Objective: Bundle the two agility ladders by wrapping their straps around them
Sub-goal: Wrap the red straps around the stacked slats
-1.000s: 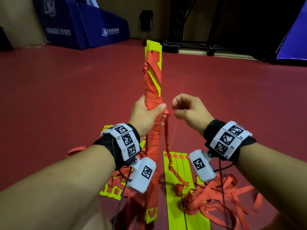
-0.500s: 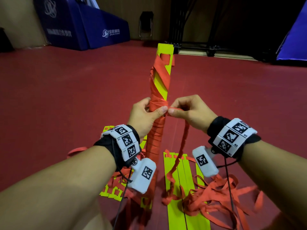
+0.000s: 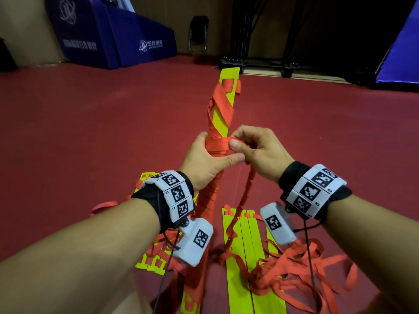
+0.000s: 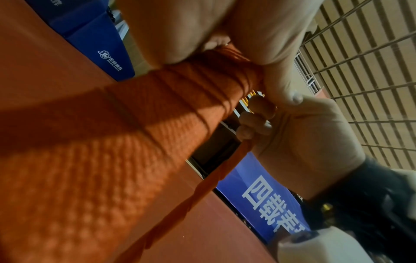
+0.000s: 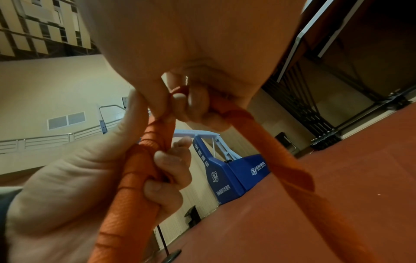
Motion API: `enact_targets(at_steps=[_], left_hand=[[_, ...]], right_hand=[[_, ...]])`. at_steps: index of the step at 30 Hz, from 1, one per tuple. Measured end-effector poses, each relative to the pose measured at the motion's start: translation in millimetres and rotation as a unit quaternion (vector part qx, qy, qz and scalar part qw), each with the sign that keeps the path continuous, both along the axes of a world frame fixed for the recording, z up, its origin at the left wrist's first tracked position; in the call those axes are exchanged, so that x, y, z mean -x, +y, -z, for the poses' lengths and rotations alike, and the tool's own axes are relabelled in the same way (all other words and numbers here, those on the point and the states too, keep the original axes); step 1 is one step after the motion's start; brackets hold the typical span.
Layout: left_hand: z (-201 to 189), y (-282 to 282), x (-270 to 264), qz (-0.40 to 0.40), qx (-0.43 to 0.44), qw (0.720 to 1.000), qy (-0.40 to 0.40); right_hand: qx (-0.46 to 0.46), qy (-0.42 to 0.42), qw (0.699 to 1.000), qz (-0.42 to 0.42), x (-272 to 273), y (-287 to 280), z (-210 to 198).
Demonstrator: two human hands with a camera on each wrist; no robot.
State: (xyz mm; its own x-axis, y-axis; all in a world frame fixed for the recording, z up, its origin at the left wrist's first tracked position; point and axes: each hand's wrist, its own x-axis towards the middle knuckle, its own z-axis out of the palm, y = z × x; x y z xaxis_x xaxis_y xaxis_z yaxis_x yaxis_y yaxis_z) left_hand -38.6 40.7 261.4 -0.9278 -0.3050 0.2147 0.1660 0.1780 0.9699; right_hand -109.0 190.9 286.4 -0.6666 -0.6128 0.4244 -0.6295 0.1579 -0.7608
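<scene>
Strap (image 3: 218,145) went round the held-up ladder bundle (image 3: 223,114); left hand (image 3: 204,162) gripped the bundle, right hand (image 3: 256,150) pinched the strap. Best to pull each turn snug, flat, beside the last.

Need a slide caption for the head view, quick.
Left hand grips the upright ladder bundle while right hand pinches its strap.

Black wristbands (image 3: 149,196), white tag-marked blocks (image 3: 178,192), dangling black cables (image 3: 309,250)
</scene>
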Motion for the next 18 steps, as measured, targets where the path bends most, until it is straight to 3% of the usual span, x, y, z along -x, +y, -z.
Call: enact_targets(at_steps=[5,10,18], left_hand=[[2,0,-1,0.025,-0.018,0.998,-0.05],[2,8,-5,0.044,-0.046,0.997,-0.043],[-3,12,-5,0.04,-0.056,0.997,0.018]], right_hand=[[0.027,-0.064,0.997,-0.045,3,1,1],[0.025,-0.061,0.996,-0.055,-1,0,1],[0.047,-0.039,0.998,0.024,-3,-2,0]])
